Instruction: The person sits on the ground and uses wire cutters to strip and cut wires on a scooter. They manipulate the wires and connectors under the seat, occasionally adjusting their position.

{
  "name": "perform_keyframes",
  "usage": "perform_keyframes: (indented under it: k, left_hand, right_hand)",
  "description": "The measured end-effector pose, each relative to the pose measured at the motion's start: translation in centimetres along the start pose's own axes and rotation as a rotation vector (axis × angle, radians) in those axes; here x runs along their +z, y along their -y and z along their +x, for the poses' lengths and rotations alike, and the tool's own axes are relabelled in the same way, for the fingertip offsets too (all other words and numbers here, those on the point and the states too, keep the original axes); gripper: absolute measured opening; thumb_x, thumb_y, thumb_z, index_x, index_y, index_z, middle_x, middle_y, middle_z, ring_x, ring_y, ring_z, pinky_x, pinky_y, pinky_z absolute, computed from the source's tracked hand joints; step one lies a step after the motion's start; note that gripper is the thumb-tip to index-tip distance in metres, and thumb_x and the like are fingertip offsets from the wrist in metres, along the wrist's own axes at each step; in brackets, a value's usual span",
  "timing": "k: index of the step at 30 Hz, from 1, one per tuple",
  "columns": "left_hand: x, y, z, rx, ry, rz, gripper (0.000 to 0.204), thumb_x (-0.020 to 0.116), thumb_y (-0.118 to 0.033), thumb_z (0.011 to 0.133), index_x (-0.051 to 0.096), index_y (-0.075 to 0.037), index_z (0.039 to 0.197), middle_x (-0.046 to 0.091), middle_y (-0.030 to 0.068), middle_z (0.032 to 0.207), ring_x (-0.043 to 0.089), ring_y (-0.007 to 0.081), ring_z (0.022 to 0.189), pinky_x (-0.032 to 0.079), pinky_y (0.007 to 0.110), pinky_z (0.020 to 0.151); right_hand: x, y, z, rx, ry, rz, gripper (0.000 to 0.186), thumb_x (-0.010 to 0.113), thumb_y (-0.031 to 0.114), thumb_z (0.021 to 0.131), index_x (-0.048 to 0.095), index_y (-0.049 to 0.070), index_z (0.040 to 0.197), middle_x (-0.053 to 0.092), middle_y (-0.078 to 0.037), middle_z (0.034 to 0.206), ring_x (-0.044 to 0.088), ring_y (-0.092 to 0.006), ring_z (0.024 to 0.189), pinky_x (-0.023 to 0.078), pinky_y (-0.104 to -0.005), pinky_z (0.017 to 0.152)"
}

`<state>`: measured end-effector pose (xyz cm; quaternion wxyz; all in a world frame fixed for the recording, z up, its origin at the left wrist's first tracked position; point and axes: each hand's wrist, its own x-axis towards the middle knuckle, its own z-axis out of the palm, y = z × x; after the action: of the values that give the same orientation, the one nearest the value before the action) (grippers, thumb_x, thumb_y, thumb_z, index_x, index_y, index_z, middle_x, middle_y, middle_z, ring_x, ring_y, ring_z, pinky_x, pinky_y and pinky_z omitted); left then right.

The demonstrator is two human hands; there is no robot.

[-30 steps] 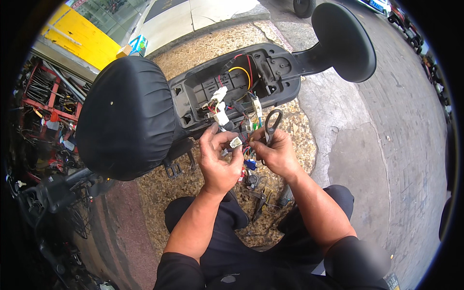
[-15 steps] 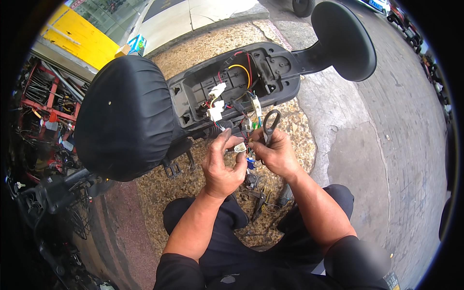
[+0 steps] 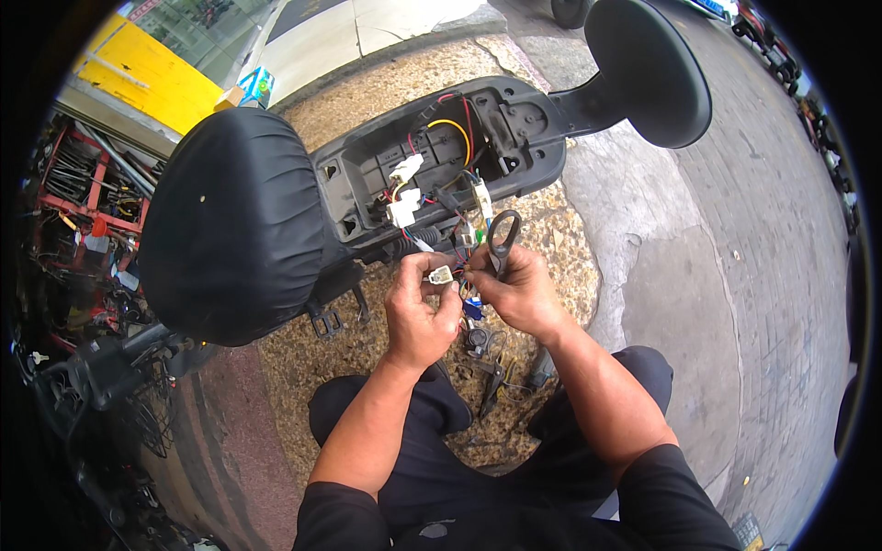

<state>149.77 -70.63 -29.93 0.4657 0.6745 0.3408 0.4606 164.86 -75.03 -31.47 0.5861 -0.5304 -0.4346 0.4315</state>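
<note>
My left hand [image 3: 419, 317] pinches a small white wire connector [image 3: 441, 275] between thumb and fingers. In my right hand [image 3: 525, 289] is a pair of scissors [image 3: 500, 262], its dark handle loop pointing up. The right thumb and forefinger also press together at thin coloured wires beside the connector; exactly what they pinch is too small to tell. A blue connector [image 3: 473, 309] hangs just below the hands. More white connectors [image 3: 402, 209] and wires lie across the near edge of a scooter's open black plastic compartment [image 3: 367, 156], ahead of both hands.
A padded black seat [image 3: 234, 225] stands at the left, and a rounded black backrest [image 3: 652, 78] at the far right. Pliers [image 3: 493, 387] lie on the speckled ground between my knees. At the far left is a red rack [image 3: 96, 197] crammed with tools and parts.
My left fingers have drawn in around the white connector, turning it and shifting it slightly left. The right hand keeps the scissors and has moved a little left.
</note>
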Motion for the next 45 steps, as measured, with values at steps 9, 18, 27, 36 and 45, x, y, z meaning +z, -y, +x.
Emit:
perform_keyframes:
  k: [9,18,27,36,45]
  left_hand:
    - [-0.3,-0.1,-0.2,-0.256,0.120,-0.228,0.020,0.061,0.009,0.086,0.053,0.001,0.102,0.059,0.0033,0.091,0.060,0.0055,0.070,0.049,0.022,0.057]
    - [-0.8,-0.6,0.8,-0.329,0.111,-0.238,0.014,0.052,0.004,0.082,0.054,-0.002,0.094,0.054,-0.0007,0.075,0.046,0.0030,0.059,0.038,0.022,0.052]
    - [-0.8,-0.8,0.9,-0.257,0.141,-0.065,0.004,0.065,-0.002,0.091,0.061,-0.001,0.089,0.058,-0.0034,0.072,0.047,0.0008,0.060,0.037,0.020,0.052]
    - [-0.3,-0.4,0.8,-0.133,0.011,-0.046,0.006,0.064,0.005,0.087,0.061,0.002,0.092,0.063,0.0016,0.084,0.052,0.0024,0.063,0.043,0.021,0.054]
    - [-0.7,-0.5,0.8,-0.276,0.026,-0.030,0.008,0.069,0.004,0.084,0.062,0.001,0.087,0.064,0.0003,0.080,0.055,0.0038,0.068,0.047,0.023,0.059]
  right_hand:
    - [0.0,0.9,0.0,-0.335,0.019,-0.304,0.022,0.068,-0.005,0.074,0.066,0.004,0.094,0.064,-0.016,0.081,0.064,-0.0355,0.076,0.051,-0.0401,0.066]
    - [-0.2,1.2,0.2,-0.284,0.002,-0.306,0.014,0.069,0.002,0.078,0.060,-0.001,0.088,0.065,-0.019,0.076,0.066,-0.0371,0.071,0.052,-0.0400,0.065]
    - [-0.1,1.6,0.4,-0.108,0.050,-0.250,0.016,0.072,0.004,0.078,0.059,0.001,0.087,0.062,-0.014,0.068,0.061,-0.0174,0.061,0.050,-0.0343,0.060]
    - [0.2,0.1,0.6,-0.194,0.066,-0.282,0.015,0.072,0.006,0.077,0.064,0.001,0.090,0.065,-0.019,0.077,0.068,-0.0339,0.073,0.052,-0.0405,0.065]
    - [0.0,-0.8,1.0,-0.379,-0.003,-0.372,0.013,0.069,0.005,0.075,0.060,0.000,0.083,0.061,-0.020,0.079,0.062,-0.0438,0.077,0.050,-0.0478,0.065]
